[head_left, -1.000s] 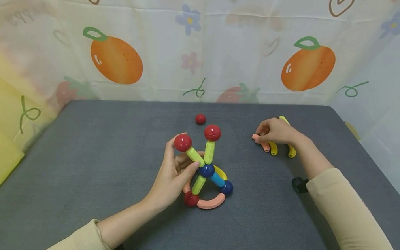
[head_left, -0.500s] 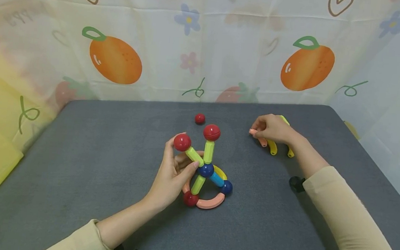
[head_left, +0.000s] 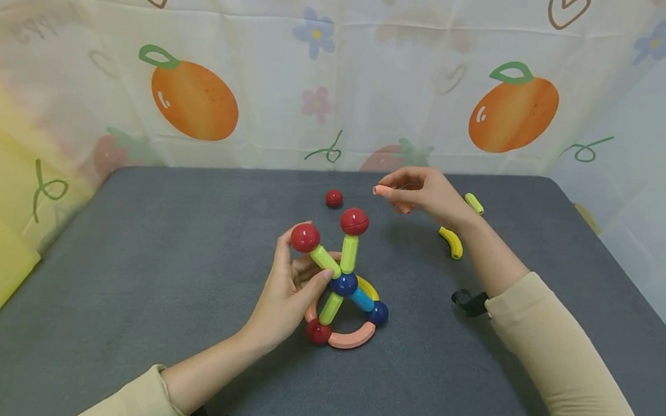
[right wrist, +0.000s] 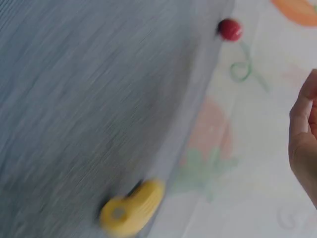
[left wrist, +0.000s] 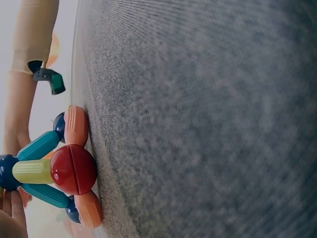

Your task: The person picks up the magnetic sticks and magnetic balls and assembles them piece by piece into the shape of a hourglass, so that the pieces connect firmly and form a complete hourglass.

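My left hand (head_left: pixel 287 290) holds a magnetic ball-and-rod structure (head_left: pixel 332 306) by its upper part, thumb near the middle blue ball (head_left: pixel 345 284). Two yellow-green rods rise from that ball, each topped by a red ball (head_left: pixel 354 221). At the base, pink curved rods (head_left: pixel 353 337), a yellow curved rod and more balls form a ring on the table. The left wrist view shows a red base ball (left wrist: pixel 74 169) between two pink rods. Raised over the far table, my right hand (head_left: pixel 426 191) pinches a pink curved rod (head_left: pixel 382 190), partly hidden by the fingers.
A loose red ball (head_left: pixel 334 199) lies behind the structure. Under the right forearm sit a yellow curved rod (head_left: pixel 451 243) and a yellow-green rod (head_left: pixel 473 203). A printed cloth (head_left: pixel 355 91) hangs along the back edge of the grey table (head_left: pixel 143 271).
My right hand has lifted the pink curved rod off the table and carried it left, away from the yellow rods. The left hand and structure stay in place.
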A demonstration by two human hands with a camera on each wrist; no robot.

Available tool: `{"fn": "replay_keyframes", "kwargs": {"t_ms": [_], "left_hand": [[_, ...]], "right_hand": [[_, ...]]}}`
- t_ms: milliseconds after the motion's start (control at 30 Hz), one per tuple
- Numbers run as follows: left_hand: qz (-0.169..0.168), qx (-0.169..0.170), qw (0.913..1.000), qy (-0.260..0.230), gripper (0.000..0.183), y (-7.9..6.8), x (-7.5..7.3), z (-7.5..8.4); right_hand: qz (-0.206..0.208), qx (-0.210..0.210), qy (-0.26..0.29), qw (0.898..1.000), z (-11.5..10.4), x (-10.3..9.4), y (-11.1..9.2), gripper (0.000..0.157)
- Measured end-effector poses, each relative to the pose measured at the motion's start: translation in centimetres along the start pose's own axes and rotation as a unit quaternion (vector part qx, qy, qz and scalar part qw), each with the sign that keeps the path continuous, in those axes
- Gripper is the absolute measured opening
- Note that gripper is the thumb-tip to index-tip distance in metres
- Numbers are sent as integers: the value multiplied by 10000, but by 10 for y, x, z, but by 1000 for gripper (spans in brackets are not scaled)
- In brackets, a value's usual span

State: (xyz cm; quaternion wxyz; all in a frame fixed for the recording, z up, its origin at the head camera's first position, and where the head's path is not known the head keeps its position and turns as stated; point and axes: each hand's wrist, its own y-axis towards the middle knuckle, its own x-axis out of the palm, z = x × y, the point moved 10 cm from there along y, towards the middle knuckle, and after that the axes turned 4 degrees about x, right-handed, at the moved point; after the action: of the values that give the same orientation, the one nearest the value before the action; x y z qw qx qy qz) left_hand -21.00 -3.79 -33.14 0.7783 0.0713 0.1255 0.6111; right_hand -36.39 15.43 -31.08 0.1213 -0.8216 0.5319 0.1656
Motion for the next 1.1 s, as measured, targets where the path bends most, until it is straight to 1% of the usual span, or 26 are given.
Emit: {"fn": "replay_keyframes", "kwargs": {"t_ms": [67, 167, 267, 500, 600, 700, 933, 1100], "left_hand": [[4, -26, 10000, 9, 69, 0, 0, 0], [14, -62, 10000, 28, 68, 1, 0, -1], [-10, -62, 10000, 39, 68, 1, 0, -1], [-68, -4, 10000, -25, 67, 2, 0, 0], [-79, 32, 10000, -29, 67, 1, 0, 1], [-90, 77, 9999, -33, 67, 1, 1, 1], [-120, 123, 9998, -20, 69, 1, 2, 2], [-117, 186, 9997, -62, 70, 1, 1, 3]], "right_hand": [[-105, -29, 382, 9992, -10, 9, 2, 28], [-338, -157, 891, 9953, -26, 22, 5, 23], [-577, -256, 1158, 9913, -41, 35, 8, 21], [-1205, -433, 1338, 9827, -65, 66, 9, 25], [-1450, -441, 1405, 9784, -74, 79, 6, 27], [-1613, -418, 1372, 9764, -79, 88, 2, 29], [-1925, -383, 1219, 9729, -87, 99, -6, 26], [-2016, -378, 1161, 9718, -89, 101, -8, 25]]}}
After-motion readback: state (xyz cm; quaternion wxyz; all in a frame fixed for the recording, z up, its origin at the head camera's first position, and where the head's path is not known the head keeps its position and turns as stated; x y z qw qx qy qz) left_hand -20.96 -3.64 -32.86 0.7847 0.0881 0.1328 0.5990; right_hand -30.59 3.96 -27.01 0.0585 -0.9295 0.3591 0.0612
